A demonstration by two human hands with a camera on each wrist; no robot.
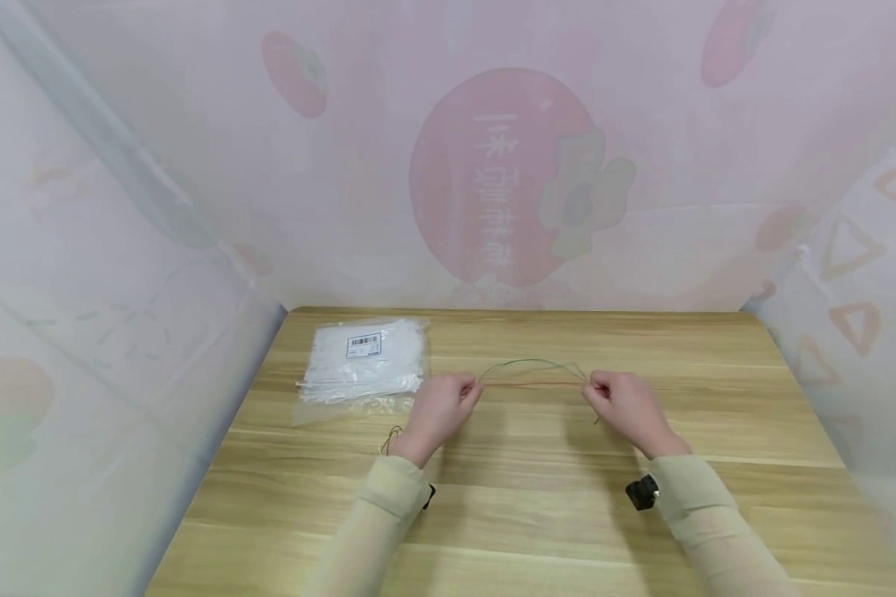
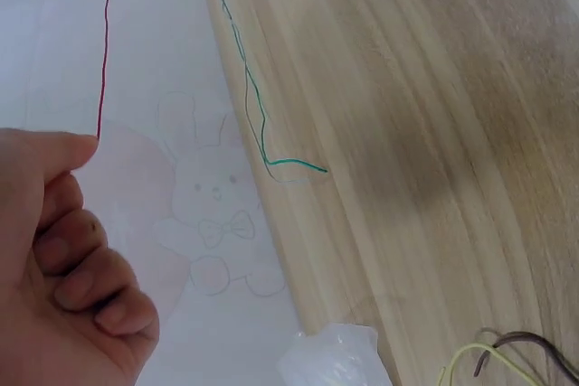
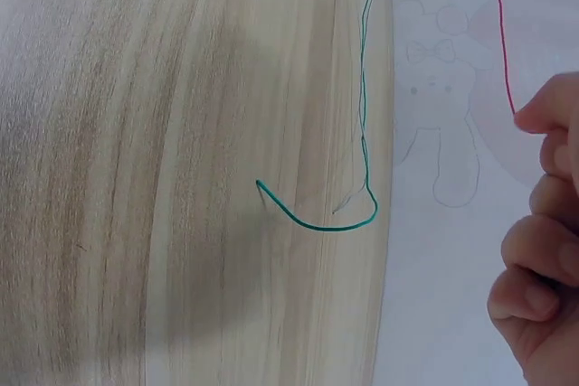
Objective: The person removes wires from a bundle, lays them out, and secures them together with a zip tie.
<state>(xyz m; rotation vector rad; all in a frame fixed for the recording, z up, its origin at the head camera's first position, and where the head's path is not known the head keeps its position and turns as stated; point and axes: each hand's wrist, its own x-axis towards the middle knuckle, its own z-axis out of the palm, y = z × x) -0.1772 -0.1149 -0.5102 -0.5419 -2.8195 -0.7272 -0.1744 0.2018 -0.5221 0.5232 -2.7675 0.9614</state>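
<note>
In the head view, two hands are meeting one red wire [image 1: 530, 384] above one wood-grained table [image 1: 530, 539]. The left hand [image 1: 442, 406] is closing on one side of it and the right hand [image 1: 629, 406] on the other, the wire spanning the gap between them. One green wire [image 1: 530, 360] is arching beyond it. One clear bag [image 1: 366, 361] of white strips, bearing one label [image 1: 363, 345], is lying just beside the left hand. Loose wires [image 1: 392, 439] are showing by the left wrist, partly covered and not countable here.

In the left wrist view, the left hand is pinching the red wire between thumb and forefinger, its other fingers curling inward. The right hand is being cut off at the top edge. A thin grey line [image 2: 249, 124] is running beside the green wire; whether strand or shadow cannot be told. At least two loose wires are entering the lower corner, one yellow, one dark.

In the right wrist view, the right hand is gripping the red wire at thumb and forefinger, other fingers curling; the frame edge is cropping the hand.
</note>
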